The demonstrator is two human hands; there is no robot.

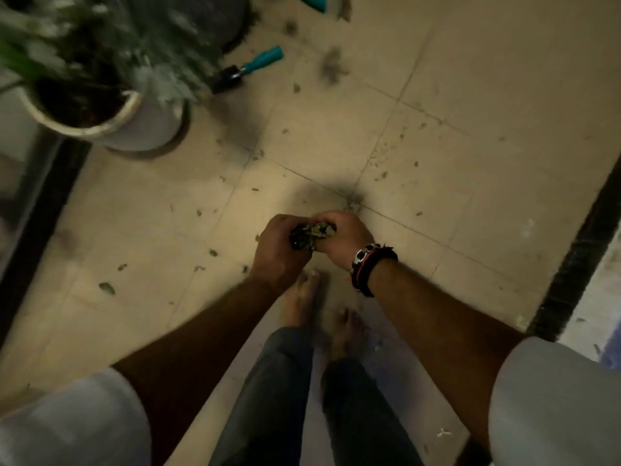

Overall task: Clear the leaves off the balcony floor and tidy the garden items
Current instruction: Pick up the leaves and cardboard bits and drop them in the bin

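**Both hands gripping a clump of leaves above the balcony tiles**

A beige tiled floor is filling most of the view, dimly lit and running between a dark strip along the left edge and another dark strip along the right. Small leaf scraps are lying scattered over the tiles, with darker smudges of debris sitting near the tile joints.

The person is standing barefoot, looking straight down, and both forearms are reaching forward from pale short sleeves. The left hand and the right hand are meeting in the middle of the view, held above the floor in front of the feet. Between them they are holding a clump of leaves: the fingers of both hands are curling round the dark, greenish wad and pressing it together from either side. The right wrist is wearing several bracelets, one of metal links and the others dark and red.

At the upper left a white pot is holding a leafy plant, blurred by camera motion. Just beside the pot, towards the top centre, a garden trowel with a teal handle and a dark blade is lying flat on the tiles. Another teal object is showing at the top edge, too cropped to identify. A large dark round shape is sitting behind the plant.
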